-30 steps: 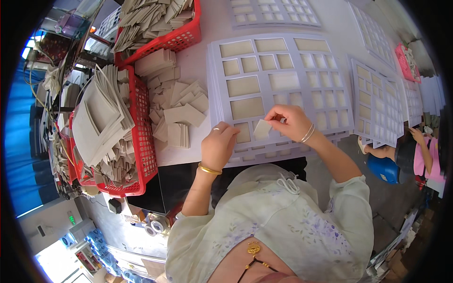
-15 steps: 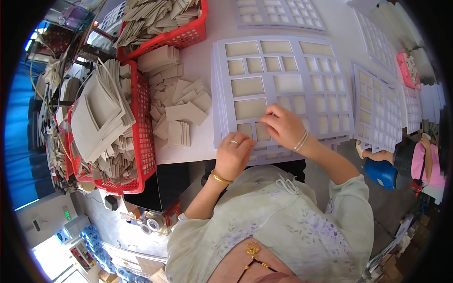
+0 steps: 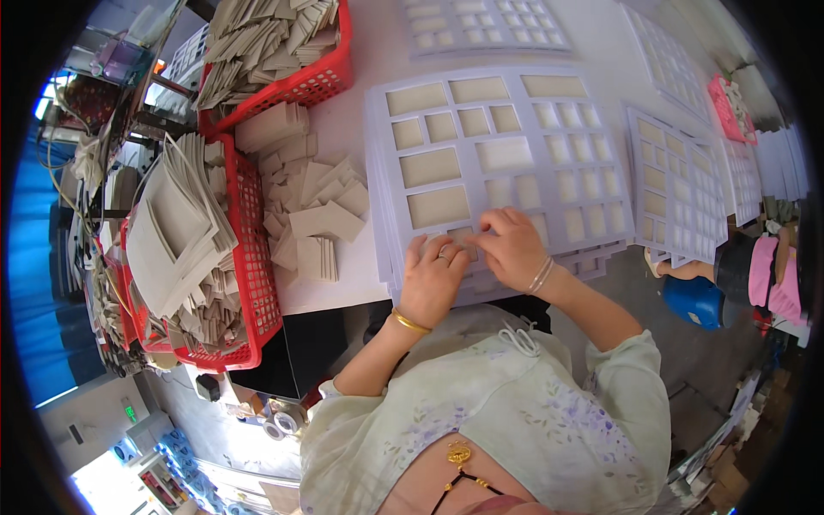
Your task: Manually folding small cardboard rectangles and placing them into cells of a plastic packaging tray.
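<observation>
A white panel (image 3: pixel 525 120) with many rectangular openings lies on top of a stack of panels before me. Beige board fills several openings; others look paler. My left hand (image 3: pixel 433 273) is over the panel's near edge, fingers bent and their tips down at a small opening in the bottom row. Beside it, my right hand (image 3: pixel 517 255) has its thumb and index finger pressed together, almost touching the left fingertips. A bit of beige board (image 3: pixel 463 247) shows between the hands. My fingers cover whatever they hold.
Loose grey-beige board pieces (image 3: pixel 326 221) lie left of the stack. Two red baskets, one near (image 3: pixel 251 249) and one far (image 3: pixel 330 75), hold more board pieces. Other white panels (image 3: pixel 631 159) lie right and beyond. Another person in pink (image 3: pixel 766 279) is at far right.
My right hand has come down and closer to the left one at the panel's near edge. My left fingers have shifted up onto the bottom-row opening. The view has shifted slightly.
</observation>
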Demonstrator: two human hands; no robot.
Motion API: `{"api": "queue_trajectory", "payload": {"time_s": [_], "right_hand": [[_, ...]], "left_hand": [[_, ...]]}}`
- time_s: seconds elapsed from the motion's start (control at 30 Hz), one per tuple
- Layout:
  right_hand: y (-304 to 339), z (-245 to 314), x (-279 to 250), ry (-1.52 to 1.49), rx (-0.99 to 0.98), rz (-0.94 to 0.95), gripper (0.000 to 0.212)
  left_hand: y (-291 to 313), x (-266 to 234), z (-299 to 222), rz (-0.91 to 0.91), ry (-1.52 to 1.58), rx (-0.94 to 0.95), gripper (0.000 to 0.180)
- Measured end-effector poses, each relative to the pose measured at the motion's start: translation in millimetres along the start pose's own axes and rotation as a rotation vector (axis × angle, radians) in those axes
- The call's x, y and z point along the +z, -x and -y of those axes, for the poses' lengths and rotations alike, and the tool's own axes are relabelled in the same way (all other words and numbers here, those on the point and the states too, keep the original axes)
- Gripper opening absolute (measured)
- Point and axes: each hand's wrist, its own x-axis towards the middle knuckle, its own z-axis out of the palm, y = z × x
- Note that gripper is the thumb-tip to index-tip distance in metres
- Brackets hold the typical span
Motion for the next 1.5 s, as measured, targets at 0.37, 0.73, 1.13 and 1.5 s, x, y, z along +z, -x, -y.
{"api": "queue_trajectory", "payload": {"time_s": [0.37,0.73,1.13,1.5], "right_hand": [[148,-116,-60,0.430,0.717,-0.569,0.041],[174,-135,-66,-0.891,1.090,-0.950,0.020],[154,-139,-69,-1.379,0.995,-1.188,0.036],[387,-395,-227,-0.999,1.137,-1.650,0.043]], "left_hand": [[49,4,36,-0.186,0.187,-0.371,0.096],[53,14,36,-0.207,0.165,-0.399,0.092],[50,6,35,-0.196,0.206,-0.384,0.097],[48,1,39,-0.132,0.197,-0.356,0.095]]}}
